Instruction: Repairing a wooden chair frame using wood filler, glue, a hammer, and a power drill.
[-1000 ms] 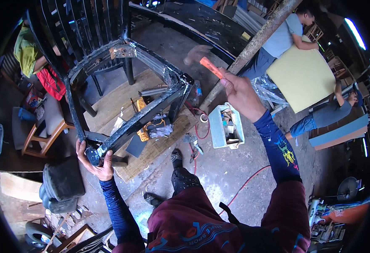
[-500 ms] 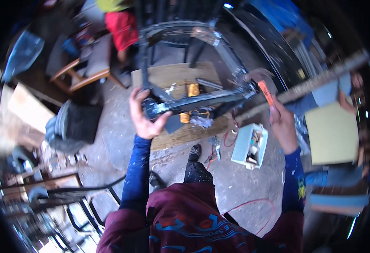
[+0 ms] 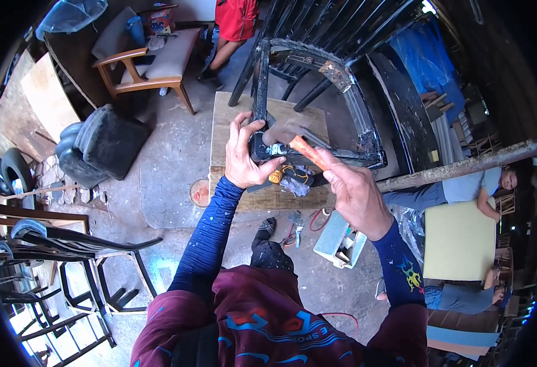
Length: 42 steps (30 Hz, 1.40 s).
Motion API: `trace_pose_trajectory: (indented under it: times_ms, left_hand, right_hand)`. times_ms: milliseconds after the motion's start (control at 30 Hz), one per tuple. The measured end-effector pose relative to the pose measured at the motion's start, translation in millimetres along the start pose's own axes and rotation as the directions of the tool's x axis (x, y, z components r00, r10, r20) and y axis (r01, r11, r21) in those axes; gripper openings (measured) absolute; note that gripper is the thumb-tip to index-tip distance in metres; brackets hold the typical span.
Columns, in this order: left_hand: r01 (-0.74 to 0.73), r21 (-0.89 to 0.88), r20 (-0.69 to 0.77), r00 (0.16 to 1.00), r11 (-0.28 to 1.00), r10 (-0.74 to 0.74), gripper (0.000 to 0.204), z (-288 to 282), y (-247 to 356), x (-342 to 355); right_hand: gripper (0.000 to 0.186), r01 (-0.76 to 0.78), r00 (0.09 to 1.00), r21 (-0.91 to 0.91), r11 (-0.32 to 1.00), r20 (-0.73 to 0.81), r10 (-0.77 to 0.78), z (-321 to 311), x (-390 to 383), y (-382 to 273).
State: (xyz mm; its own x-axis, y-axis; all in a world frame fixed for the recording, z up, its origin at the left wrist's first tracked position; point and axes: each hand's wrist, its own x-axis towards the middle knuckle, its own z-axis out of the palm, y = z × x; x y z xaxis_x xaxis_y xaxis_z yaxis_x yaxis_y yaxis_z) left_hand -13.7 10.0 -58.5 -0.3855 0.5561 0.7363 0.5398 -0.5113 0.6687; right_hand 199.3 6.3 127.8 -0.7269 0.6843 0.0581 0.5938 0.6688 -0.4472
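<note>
A black wooden chair (image 3: 260, 85) with an open seat frame and slatted back stands tilted over a low wooden table (image 3: 221, 128). My left hand (image 3: 243, 158) is wrapped round its near left corner, thumb along the front rail, fingers on the side rail. My right hand (image 3: 355, 192) is closed round the orange handle of a hammer (image 3: 308, 151). The hammer's head, slightly blurred, is over the front rail close to my left hand; whether it touches the wood I cannot tell. Below the rail, a yellow-and-black tool (image 3: 299, 174) lies on the table.
A pale open toolbox (image 3: 329, 241) and a red hose (image 3: 318, 219) are on the floor. An upholstered chair (image 3: 158, 64), a black cushioned seat (image 3: 115, 144) and stacked black chair frames (image 3: 91, 269) stand left. Someone in red shorts (image 3: 235, 18) stands beyond; others sit right, beside a pale panel (image 3: 461, 238).
The hammer and my right hand have swung left, from beyond the frame's right corner to beside my left hand. My left hand keeps its hold on the chair, now further right in view.
</note>
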Motion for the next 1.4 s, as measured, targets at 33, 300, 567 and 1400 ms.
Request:
trace_pose_trajectory:
  times_ms: [33, 300, 567, 1400]
  left_hand:
    - [0.002, 0.0, -0.004, 1.0, 1.0, -0.002, 0.081, 0, 0, 0]
    - [0.028, -0.033, -0.013, 1.0, 0.999, -0.028, 0.08, 2, -1, -1]
    - [0.19, -0.132, 0.001, 0.982, 0.973, -0.191, 0.108, 7, -4, -11]
    - [0.124, -0.289, -0.173, 0.968, 0.949, -0.179, 0.139, 11, -7, -22]
  right_hand:
    - [0.049, -0.035, 0.999, -0.011, 0.999, -0.034, 0.035, -1, 1, -2]
    - [0.037, -0.139, 0.968, 0.141, 0.98, -0.189, 0.165, 0, 7, 27]
    - [0.017, -0.383, 0.923, 0.572, 0.725, 0.216, 0.317, -18, 86, 66]
    - [0.035, 0.91, 0.404, -0.317, 0.266, 0.821, -0.403, -37, 276, -126]
